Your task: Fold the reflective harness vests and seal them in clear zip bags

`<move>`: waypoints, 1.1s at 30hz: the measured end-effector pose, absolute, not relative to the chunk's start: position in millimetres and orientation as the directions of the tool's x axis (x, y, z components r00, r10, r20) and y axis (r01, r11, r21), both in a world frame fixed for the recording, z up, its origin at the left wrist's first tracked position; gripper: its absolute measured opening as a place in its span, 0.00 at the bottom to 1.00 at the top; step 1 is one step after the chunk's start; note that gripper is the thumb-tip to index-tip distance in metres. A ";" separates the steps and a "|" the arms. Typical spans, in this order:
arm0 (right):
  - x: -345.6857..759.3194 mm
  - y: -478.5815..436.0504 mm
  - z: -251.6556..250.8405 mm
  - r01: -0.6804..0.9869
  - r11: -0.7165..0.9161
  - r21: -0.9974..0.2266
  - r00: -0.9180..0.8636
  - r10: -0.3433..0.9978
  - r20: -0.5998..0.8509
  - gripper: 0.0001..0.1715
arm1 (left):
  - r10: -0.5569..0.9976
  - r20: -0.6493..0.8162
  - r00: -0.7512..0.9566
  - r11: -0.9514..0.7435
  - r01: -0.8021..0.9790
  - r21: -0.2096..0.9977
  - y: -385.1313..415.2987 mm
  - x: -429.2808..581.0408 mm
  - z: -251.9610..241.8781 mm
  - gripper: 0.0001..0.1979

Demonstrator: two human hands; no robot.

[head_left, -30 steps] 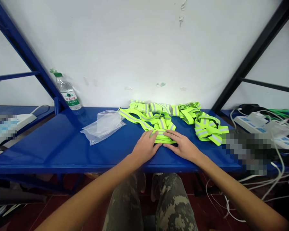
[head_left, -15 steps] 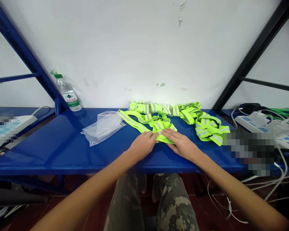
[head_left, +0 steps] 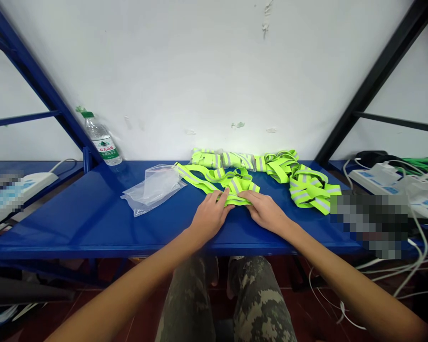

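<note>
A neon yellow reflective strap harness (head_left: 235,184) with silver stripes lies on the blue table in front of me, one long strap trailing to the left. My left hand (head_left: 211,212) grips its near edge, thumb below and fingers above. From the other side my right hand (head_left: 266,210) pinches the same folded edge, its fingertips on top of the strap. Left of the harness rests a clear plastic bag (head_left: 153,187), flat and apart from both hands.
Bagged neon straps (head_left: 223,159) line the wall. Loose reflective straps (head_left: 308,190) are heaped at the right. A water bottle (head_left: 105,141) leans at the back left. Power strips (head_left: 381,178) with white cables sit beyond the table's right end, near a blue table edge (head_left: 157,249).
My left fingers have shifted up over the strap, with the thumb now beneath. The harness's near edge is slightly farther from me and more gathered. My right hand has barely moved.
</note>
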State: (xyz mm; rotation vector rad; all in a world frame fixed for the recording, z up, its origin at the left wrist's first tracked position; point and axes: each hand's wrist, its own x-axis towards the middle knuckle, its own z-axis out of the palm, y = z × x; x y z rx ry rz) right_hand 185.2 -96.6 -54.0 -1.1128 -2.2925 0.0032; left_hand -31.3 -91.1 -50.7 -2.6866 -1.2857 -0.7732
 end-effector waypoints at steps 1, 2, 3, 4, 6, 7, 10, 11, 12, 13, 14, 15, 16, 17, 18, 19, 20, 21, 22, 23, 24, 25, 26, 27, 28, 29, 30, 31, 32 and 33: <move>184.7 -96.0 -53.4 0.715 0.644 -0.273 -0.466 0.730 0.501 0.22 | 0.705 0.467 0.533 -0.660 0.734 0.160 -89.2 -31.6 -50.6 0.26; 184.5 -95.6 -52.7 0.711 0.634 -0.303 -0.451 0.742 0.495 0.20 | 0.698 0.468 0.542 -0.671 0.723 0.163 -87.3 -32.1 -50.2 0.24; 184.7 -95.2 -52.0 0.707 0.624 -0.332 -0.437 0.756 0.488 0.18 | 0.691 0.467 0.552 -0.681 0.713 0.164 -85.7 -32.7 -49.6 0.23; 185.1 -95.0 -51.5 0.702 0.614 -0.360 -0.425 0.768 0.480 0.17 | 0.685 0.464 0.562 -0.691 0.704 0.166 -84.4 -33.4 -48.8 0.22; 185.7 -94.7 -51.1 0.685 0.604 -0.408 -0.411 0.782 0.468 0.15 | 0.672 0.463 0.578 -0.707 0.685 0.172 -83.3 -34.6 -47.0 0.21; 185.7 -94.5 -51.3 0.672 0.602 -0.431 -0.407 0.787 0.464 0.14 | 0.667 0.467 0.581 -0.714 0.677 0.178 -83.4 -35.0 -46.2 0.20; 183.2 -94.1 -52.5 0.640 0.598 -0.483 -0.385 0.793 0.472 0.12 | 0.669 0.493 0.556 -0.713 0.668 0.213 -85.3 -34.7 -44.2 0.18; 181.6 -94.0 -52.8 0.634 0.603 -0.485 -0.374 0.788 0.490 0.12 | 0.676 0.501 0.541 -0.707 0.668 0.233 -85.9 -34.0 -43.6 0.17; 179.8 -93.9 -52.9 0.635 0.611 -0.472 -0.363 0.776 0.516 0.11 | 0.686 0.504 0.525 -0.700 0.665 0.259 -86.2 -33.0 -42.9 0.16; 177.9 -93.7 -52.8 0.648 0.619 -0.444 -0.349 0.760 0.549 0.11 | 0.699 0.501 0.510 -0.691 0.662 0.290 -86.1 -31.7 -42.1 0.16; 176.2 -93.6 -52.6 0.672 0.618 -0.408 -0.330 0.743 0.582 0.11 | 0.714 0.494 0.496 -0.680 0.659 0.321 -85.4 -30.3 -41.1 0.16; 174.8 -93.4 -52.3 0.705 0.604 -0.372 -0.303 0.731 0.611 0.12 | 0.731 0.483 0.482 -0.666 0.660 0.349 -84.2 -28.9 -40.0 0.16; 173.8 -93.2 -51.9 0.741 0.577 -0.344 -0.272 0.725 0.632 0.12 | 0.749 0.467 0.469 -0.648 0.664 0.373 -82.4 -27.7 -38.8 0.17; 173.3 -92.8 -51.6 0.769 0.549 -0.327 -0.247 0.727 0.641 0.13 | 0.765 0.450 0.461 -0.632 0.670 0.390 -80.2 -26.8 -37.4 0.17; 173.1 -92.1 -51.2 0.784 0.530 -0.323 -0.231 0.733 0.640 0.13 | 0.776 0.433 0.458 -0.622 0.671 0.404 -77.6 -26.2 -35.9 0.18; 173.2 -91.1 -50.9 0.787 0.521 -0.330 -0.226 0.742 0.632 0.14 | 0.783 0.419 0.459 -0.616 0.667 0.420 -74.8 -26.0 -34.5 0.18; 173.6 -89.9 -50.5 0.781 0.521 -0.344 -0.229 0.752 0.618 0.14 | 0.785 0.411 0.464 -0.616 0.652 0.442 -71.9 -26.1 -33.0 0.17; 174.0 -88.4 -50.1 0.772 0.522 -0.363 -0.231 0.762 0.605 0.14 | 0.784 0.406 0.470 -0.620 0.631 0.466 -69.0 -26.3 -31.7 0.17; 174.4 -86.8 -49.7 0.762 0.520 -0.387 -0.226 0.773 0.593 0.14 | 0.780 0.406 0.477 -0.626 0.607 0.490 -66.2 -26.4 -30.6 0.17; 174.6 -85.2 -49.1 0.753 0.510 -0.416 -0.209 0.785 0.583 0.14 | 0.776 0.407 0.482 -0.631 0.585 0.510 -63.5 -26.3 -29.8 0.18; 174.7 -83.7 -48.6 0.744 0.492 -0.452 -0.183 0.800 0.571 0.14 | 0.776 0.407 0.482 -0.631 0.571 0.526 -61.2 -25.8 -29.5 0.19; 174.7 -82.4 -48.2 0.734 0.469 -0.492 -0.152 0.819 0.554 0.14 | 0.780 0.404 0.477 -0.625 0.565 0.539 -59.1 -24.8 -29.7 0.20; 174.8 -81.4 -47.9 0.720 0.444 -0.533 -0.123 0.838 0.532 0.15 | 0.790 0.396 0.468 -0.612 0.565 0.553 -57.5 -23.4 -30.3 0.21; 174.8 -80.8 -47.9 0.705 0.421 -0.570 -0.099 0.855 0.508 0.15 | 0.802 0.384 0.457 -0.596 0.569 0.567 -56.3 -21.7 -31.4 0.23; 175.1 -80.3 -48.2 0.693 0.399 -0.600 -0.082 0.871 0.485 0.16 | 0.814 0.370 0.447 -0.579 0.573 0.580 -55.5 -19.7 -32.9 0.23; 175.4 -80.0 -48.8 0.686 0.384 -0.619 -0.072 0.881 0.467 0.17 | 0.824 0.358 0.439 -0.565 0.583 0.584 -55.1 -17.7 -34.7 0.24; 175.9 -79.6 -49.8 0.681 0.378 -0.627 -0.068 0.885 0.460 0.18 | 0.830 0.351 0.433 -0.556 0.599 0.576 -55.0 -16.0 -36.7 0.23; 176.5 -79.2 -51.0 0.678 0.386 -0.625 -0.069 0.881 0.468 0.18 | 0.834 0.348 0.429 -0.552 0.622 0.556 -55.0 -14.5 -38.8 0.23; 177.1 -78.6 -52.3 0.677 0.404 -0.615 -0.075 0.869 0.489 0.18 | 0.836 0.349 0.423 -0.549 0.646 0.531 -55.0 -13.6 -41.0 0.21; 177.5 -78.0 -53.7 0.678 0.429 -0.597 -0.085 0.852 0.516 0.18 | 0.835 0.357 0.419 -0.550 0.663 0.508 -54.9 -13.2 -43.2 0.19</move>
